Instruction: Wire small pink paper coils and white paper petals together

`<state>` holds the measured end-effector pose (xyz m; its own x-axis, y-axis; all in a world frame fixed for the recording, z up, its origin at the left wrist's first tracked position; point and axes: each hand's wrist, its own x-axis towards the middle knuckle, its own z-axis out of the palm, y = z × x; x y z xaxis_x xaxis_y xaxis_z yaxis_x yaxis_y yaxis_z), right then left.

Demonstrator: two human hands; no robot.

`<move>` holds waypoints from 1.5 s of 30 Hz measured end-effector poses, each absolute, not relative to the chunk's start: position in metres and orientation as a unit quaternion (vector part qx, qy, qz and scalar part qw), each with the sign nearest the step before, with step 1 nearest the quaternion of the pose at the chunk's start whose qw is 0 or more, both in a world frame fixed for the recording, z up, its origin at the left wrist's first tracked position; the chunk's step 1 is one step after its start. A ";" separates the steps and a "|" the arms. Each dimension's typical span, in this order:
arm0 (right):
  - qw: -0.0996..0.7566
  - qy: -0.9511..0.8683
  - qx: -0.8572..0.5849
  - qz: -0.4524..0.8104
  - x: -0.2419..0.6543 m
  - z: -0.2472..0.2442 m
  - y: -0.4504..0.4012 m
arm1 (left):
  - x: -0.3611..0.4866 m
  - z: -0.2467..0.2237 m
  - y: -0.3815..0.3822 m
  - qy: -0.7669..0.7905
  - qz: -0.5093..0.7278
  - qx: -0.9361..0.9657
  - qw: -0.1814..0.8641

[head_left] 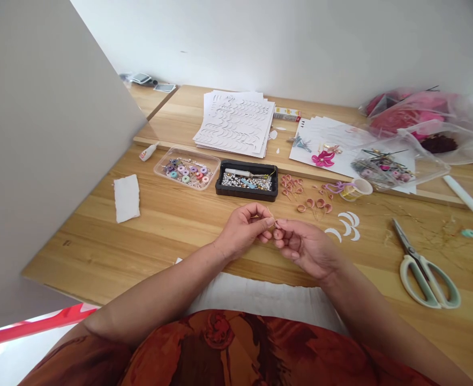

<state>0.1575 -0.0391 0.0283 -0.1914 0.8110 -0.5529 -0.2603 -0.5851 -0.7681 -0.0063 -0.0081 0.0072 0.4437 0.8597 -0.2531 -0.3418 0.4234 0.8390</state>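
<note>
- Tan wire (270, 215) pinched in my left hand (244, 231), raised off the table at 12 o'clock
- right hand (302, 247) just beside it, grip unclear
- scissors (425, 273) at 3 o'clock, within reach

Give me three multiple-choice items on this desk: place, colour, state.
1. Where do the scissors lie?
A. On the paper stack
B. Right of the right hand
C. In the black tray

2. What colour are their handles?
A. Red
B. Black
C. Pale green

3. Where is the left hand?
A. Inside the clear box
B. Beside the right hand, fingertips close
C. Gripping the scissors

1: B, they lie on the desk to its right.
2: C, the loops show pale green.
3: B, its fingers meet a small piece.
</note>
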 end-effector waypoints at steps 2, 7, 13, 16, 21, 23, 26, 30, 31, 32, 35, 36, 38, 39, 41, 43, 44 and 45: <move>0.389 -0.371 -0.545 0.644 0.159 0.027 -0.042 | -0.006 0.008 -0.007 0.356 0.392 0.331 0.781; 0.411 -0.705 -0.544 0.195 0.163 0.021 -0.046 | -0.006 0.007 -0.005 0.347 0.382 0.252 0.819; 0.390 -0.811 -0.436 -0.040 0.165 0.016 -0.042 | -0.006 0.006 -0.006 0.323 0.360 0.231 0.844; 0.398 -0.805 -0.437 -0.046 0.164 0.015 -0.042 | -0.006 0.006 -0.006 0.332 0.366 0.235 0.837; 0.411 -0.736 -0.537 0.041 0.156 0.016 -0.049 | -0.004 0.006 -0.008 0.348 0.383 0.268 0.813; 0.412 -0.656 -0.610 0.166 0.152 0.018 -0.050 | -0.004 0.005 -0.008 0.353 0.392 0.290 0.798; 0.419 -0.488 -0.635 0.427 0.151 0.023 -0.046 | -0.005 0.004 -0.009 0.365 0.400 0.343 0.768; 0.378 -0.300 -0.554 0.678 0.156 0.026 -0.038 | -0.007 0.004 -0.007 0.363 0.390 0.423 0.733; 0.368 -0.287 -0.539 0.701 0.158 0.026 -0.037 | -0.007 0.004 -0.007 0.364 0.387 0.424 0.734; 0.367 -0.293 -0.531 0.705 0.159 0.027 -0.037 | -0.007 0.003 -0.006 0.366 0.384 0.416 0.739; 0.390 -0.418 -0.548 0.611 0.161 0.027 -0.041 | -0.007 0.003 -0.005 0.370 0.383 0.346 0.772; 0.399 -0.487 -0.558 0.541 0.161 0.026 -0.043 | -0.007 0.003 -0.004 0.368 0.383 0.320 0.785; 0.406 -0.631 -0.559 0.353 0.162 0.025 -0.045 | -0.006 0.003 -0.004 0.361 0.376 0.281 0.806; 0.400 -0.692 -0.545 0.253 0.163 0.023 -0.045 | -0.006 0.004 -0.004 0.357 0.372 0.270 0.813; 0.387 -0.769 -0.503 0.085 0.164 0.020 -0.044 | -0.006 0.004 -0.005 0.355 0.362 0.258 0.822; 0.380 -0.797 -0.469 -0.004 0.165 0.017 -0.042 | -0.006 0.005 -0.006 0.359 0.358 0.254 0.824; 0.379 -0.801 -0.463 -0.023 0.166 0.016 -0.041 | -0.006 0.005 -0.006 0.362 0.356 0.255 0.823; 0.380 -0.802 -0.460 -0.031 0.166 0.015 -0.041 | -0.006 0.005 -0.006 0.363 0.356 0.256 0.822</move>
